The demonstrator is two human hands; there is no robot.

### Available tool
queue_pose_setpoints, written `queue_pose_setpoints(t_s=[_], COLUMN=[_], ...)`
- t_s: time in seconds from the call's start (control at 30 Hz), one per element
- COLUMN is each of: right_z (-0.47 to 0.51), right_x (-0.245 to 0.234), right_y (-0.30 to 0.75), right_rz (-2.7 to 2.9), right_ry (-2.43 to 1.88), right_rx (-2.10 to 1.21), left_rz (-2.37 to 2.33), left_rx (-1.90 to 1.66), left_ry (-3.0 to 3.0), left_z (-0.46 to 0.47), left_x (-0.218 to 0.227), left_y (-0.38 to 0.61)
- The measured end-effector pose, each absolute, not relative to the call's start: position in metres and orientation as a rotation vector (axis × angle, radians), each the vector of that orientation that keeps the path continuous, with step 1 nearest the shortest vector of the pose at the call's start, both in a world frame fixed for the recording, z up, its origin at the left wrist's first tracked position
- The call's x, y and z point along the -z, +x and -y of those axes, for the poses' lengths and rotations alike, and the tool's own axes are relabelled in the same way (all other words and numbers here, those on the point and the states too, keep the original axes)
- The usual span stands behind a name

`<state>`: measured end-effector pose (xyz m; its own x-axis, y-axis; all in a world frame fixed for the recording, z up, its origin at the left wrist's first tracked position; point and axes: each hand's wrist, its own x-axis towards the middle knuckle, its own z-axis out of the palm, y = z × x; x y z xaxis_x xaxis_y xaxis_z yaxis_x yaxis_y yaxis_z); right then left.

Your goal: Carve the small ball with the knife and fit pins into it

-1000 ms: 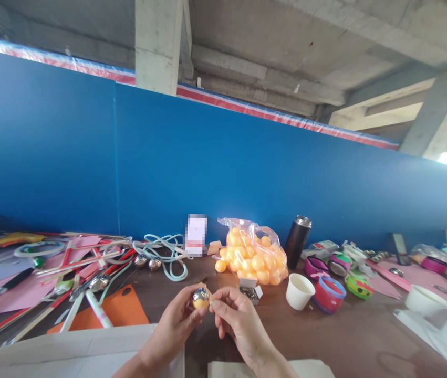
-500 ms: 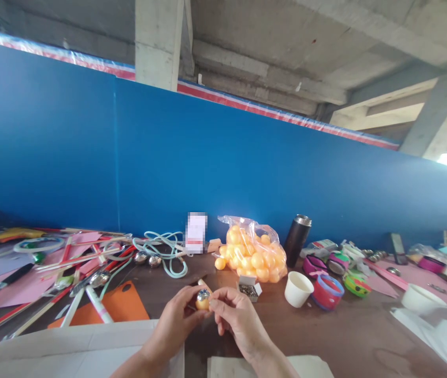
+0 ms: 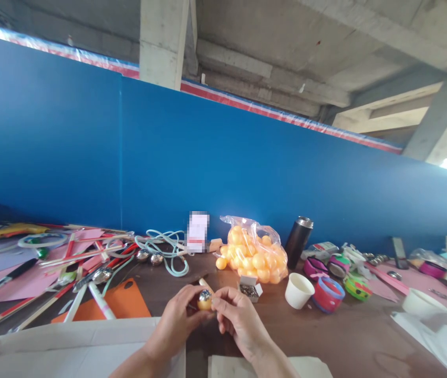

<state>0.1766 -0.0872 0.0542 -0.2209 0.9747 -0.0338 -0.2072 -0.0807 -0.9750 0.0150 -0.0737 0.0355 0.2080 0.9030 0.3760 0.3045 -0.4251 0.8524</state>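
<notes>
Between the thumb and fingers of my left hand (image 3: 180, 321) is a small shiny ball (image 3: 205, 300), mirror-silver on top and orange below. My right hand (image 3: 236, 316) is closed in a pinch against the ball's right side; what its fingertips hold, if anything, is too small to make out. Just behind my hands a light wooden stick or handle (image 3: 206, 284) lies partly hidden. To the right of it stands a small open box (image 3: 249, 290) of tiny metal pieces. Farther back sits a clear plastic bag of orange balls (image 3: 257, 257), with one loose orange ball (image 3: 221, 263) beside it.
A white paper cup (image 3: 299, 291), a black flask (image 3: 299, 242) and colourful round pouches (image 3: 328, 295) stand to the right. On the left are an orange sheet (image 3: 126, 302), a pale blue rope (image 3: 176, 269), sticks and papers. A blue partition (image 3: 223, 157) rises behind the table.
The view has shifted slightly, so everything sits a little farther right. My hands keep nearly the same hold around the ball.
</notes>
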Motion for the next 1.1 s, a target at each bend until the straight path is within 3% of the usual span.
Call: queue_pose_setpoints(t_s=[1.1], right_z=[0.0852], right_x=[-0.0523], right_y=[0.1811], right_rz=[1.205], right_ry=[-1.034], right_rx=[-1.512], left_rz=[-1.183], left_rx=[-1.188], left_ry=[1.952], left_z=[0.0778], left_x=[-0.0377], left_y=[0.0177])
